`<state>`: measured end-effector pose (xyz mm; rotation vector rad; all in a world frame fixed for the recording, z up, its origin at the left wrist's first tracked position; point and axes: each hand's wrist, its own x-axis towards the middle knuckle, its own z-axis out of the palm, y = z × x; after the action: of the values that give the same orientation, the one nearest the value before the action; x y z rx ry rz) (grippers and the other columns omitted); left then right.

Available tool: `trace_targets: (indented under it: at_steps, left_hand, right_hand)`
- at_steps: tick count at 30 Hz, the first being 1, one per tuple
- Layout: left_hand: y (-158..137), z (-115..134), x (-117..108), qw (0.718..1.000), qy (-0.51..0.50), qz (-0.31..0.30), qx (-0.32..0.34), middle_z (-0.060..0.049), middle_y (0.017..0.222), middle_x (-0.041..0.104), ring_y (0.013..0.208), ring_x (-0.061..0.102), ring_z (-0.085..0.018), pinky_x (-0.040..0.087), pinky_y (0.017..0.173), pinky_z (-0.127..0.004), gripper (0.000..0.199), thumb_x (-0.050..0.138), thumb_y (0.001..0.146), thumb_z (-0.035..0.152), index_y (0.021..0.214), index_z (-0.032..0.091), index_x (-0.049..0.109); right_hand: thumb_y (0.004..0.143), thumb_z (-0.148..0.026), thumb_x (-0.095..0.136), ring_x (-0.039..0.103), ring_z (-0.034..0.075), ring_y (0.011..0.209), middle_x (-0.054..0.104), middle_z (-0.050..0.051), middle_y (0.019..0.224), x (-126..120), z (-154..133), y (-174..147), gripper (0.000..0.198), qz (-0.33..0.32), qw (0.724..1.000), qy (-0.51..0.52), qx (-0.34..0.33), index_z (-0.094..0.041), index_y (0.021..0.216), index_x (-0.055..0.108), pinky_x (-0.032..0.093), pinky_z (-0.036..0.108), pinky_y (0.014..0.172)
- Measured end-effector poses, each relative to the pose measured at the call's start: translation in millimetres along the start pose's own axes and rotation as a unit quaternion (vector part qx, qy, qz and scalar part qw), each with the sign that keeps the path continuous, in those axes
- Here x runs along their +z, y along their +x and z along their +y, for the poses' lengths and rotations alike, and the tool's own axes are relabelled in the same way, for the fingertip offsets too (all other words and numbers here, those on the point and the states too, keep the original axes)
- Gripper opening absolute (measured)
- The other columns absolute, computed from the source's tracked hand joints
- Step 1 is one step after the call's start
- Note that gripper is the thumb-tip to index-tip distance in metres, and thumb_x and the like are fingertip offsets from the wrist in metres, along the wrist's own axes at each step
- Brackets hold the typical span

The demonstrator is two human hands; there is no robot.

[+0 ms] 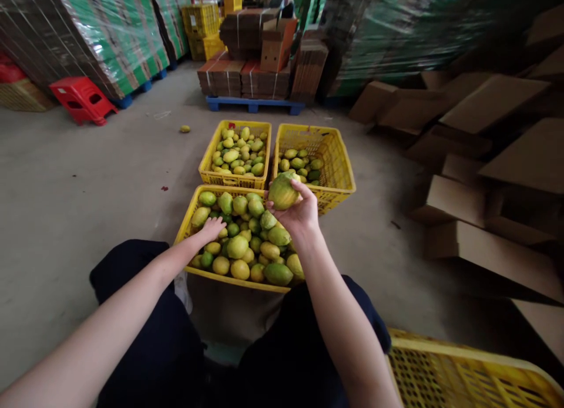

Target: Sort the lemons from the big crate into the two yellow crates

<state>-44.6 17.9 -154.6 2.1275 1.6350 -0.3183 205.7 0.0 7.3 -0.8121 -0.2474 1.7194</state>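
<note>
My right hand (304, 211) is raised over the right side of the near yellow crate (238, 285), its fingers closed around a large green-yellow lemon (283, 191). Many lemons (238, 247), from deep green to yellow, fill that crate. Over its left part, my left hand (213, 227) reaches down onto the fruit with fingers stretched out, touching the lemons; their tips are partly hidden among them. Behind stand two more yellow crates: the left one (235, 182) is heaped with smaller lemons, and the right one (348, 173) has a low layer of green and yellow ones.
One loose lemon (185, 128) lies on the concrete floor, with a red stool (83, 100) farther left. Flattened boxes sit on a blue pallet (253, 104) ahead. Open cardboard boxes (467, 199) crowd the right. Another yellow crate (476, 367) stands by my right leg.
</note>
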Motion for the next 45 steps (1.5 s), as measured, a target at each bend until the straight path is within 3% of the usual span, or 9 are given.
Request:
trace_targets:
  at_steps: [4,8,14,20,28,31,35,39,45]
  left_hand:
    - [6.7,-0.7,-30.1,0.998,-0.044,0.034,0.029,-0.011,0.114,0.078,0.116,0.072,-0.036,0.052,0.109,-0.05,0.04,0.085,0.068,0.022,0.105,0.021,0.072]
    - [3.9,7.3,-69.5,0.979,-0.144,0.131,0.065,-0.01,0.133,0.073,0.119,0.073,-0.028,0.059,0.103,-0.04,0.049,0.079,0.083,0.032,0.127,0.024,0.062]
    - [-34.2,35.5,-85.9,0.807,-0.516,0.247,0.144,-0.011,0.134,0.071,0.106,0.077,-0.026,0.064,0.096,-0.04,0.065,0.086,0.076,0.049,0.129,0.024,0.058]
    - [-49.5,37.6,-95.2,0.789,-0.524,0.264,0.182,-0.011,0.135,0.072,0.111,0.074,-0.028,0.062,0.101,-0.042,0.075,0.091,0.07,0.057,0.133,0.027,0.065]
    - [-55.0,36.0,-101.0,0.743,-0.532,0.344,0.215,-0.011,0.133,0.073,0.117,0.071,-0.028,0.06,0.1,-0.039,0.07,0.093,0.067,0.061,0.122,0.025,0.07]
    - [-58.4,36.0,-101.2,0.726,-0.6,0.263,0.209,-0.011,0.116,0.078,0.094,0.076,-0.023,0.063,0.08,-0.032,0.077,0.094,0.061,0.066,0.118,0.02,0.071]
    - [-57.2,39.2,-99.4,0.67,-0.728,0.03,0.145,-0.005,0.068,0.073,0.047,0.062,-0.013,0.049,0.044,-0.021,0.078,0.072,0.075,0.086,0.104,0.013,0.071]
    - [-53.7,45.6,-101.2,0.627,-0.774,-0.061,0.059,-0.002,0.052,0.064,0.038,0.054,-0.009,0.042,0.039,-0.016,0.067,0.061,0.091,0.079,0.094,0.013,0.072]
    - [-50.1,43.8,-100.4,0.615,-0.782,-0.095,0.049,-0.002,0.053,0.065,0.038,0.056,-0.009,0.043,0.038,-0.016,0.066,0.059,0.095,0.076,0.099,0.012,0.075]
  right_hand:
    - [0.067,-0.03,0.075,0.075,0.024,0.079,0.075,0.002,0.08,1.2,-0.1,0.0,0.023,-0.007,1.0,-0.011,-0.002,-0.024,0.088,0.065,0.052,0.025,0.048]
    - [0.059,-0.025,0.078,0.074,0.025,0.077,0.075,0.001,0.08,1.5,-2.3,-5.5,0.034,-0.054,0.996,-0.069,-0.023,-0.025,0.09,0.065,0.054,0.028,0.05]
    - [0.046,-0.015,0.084,0.064,0.018,0.07,0.072,-0.005,0.079,3.6,14.7,-8.9,0.051,-0.057,0.958,-0.195,-0.2,-0.026,0.093,0.072,0.054,0.027,0.059]
    - [0.046,-0.014,0.087,0.066,0.021,0.091,0.075,-0.005,0.095,16.0,33.4,-9.0,0.051,-0.068,0.875,-0.339,-0.338,-0.029,0.093,0.075,0.057,0.034,0.09]
    - [0.052,-0.014,0.09,0.068,0.022,0.103,0.076,-0.002,0.107,18.1,43.1,-8.5,0.054,-0.086,0.83,-0.386,-0.394,-0.03,0.102,0.074,0.053,0.036,0.103]
    - [0.049,-0.019,0.092,0.068,0.024,0.1,0.076,-0.002,0.104,11.8,43.0,-2.4,0.059,-0.096,0.862,-0.373,-0.331,-0.029,0.104,0.071,0.058,0.038,0.095]
    - [0.067,-0.05,0.081,0.067,0.023,0.067,0.075,0.004,0.083,11.8,44.3,7.1,0.044,-0.115,0.949,-0.289,-0.055,-0.024,0.1,0.067,0.056,0.033,0.051]
    - [0.093,-0.06,0.054,0.052,0.017,0.038,0.066,0.004,0.058,19.3,43.5,10.6,0.043,-0.028,0.962,-0.25,0.108,-0.02,0.097,0.068,0.036,0.025,0.029]
    - [0.103,-0.06,0.042,0.054,0.016,0.038,0.066,0.007,0.055,21.5,42.1,9.5,0.051,0.031,0.962,-0.2,0.185,-0.017,0.101,0.069,0.04,0.022,0.03]
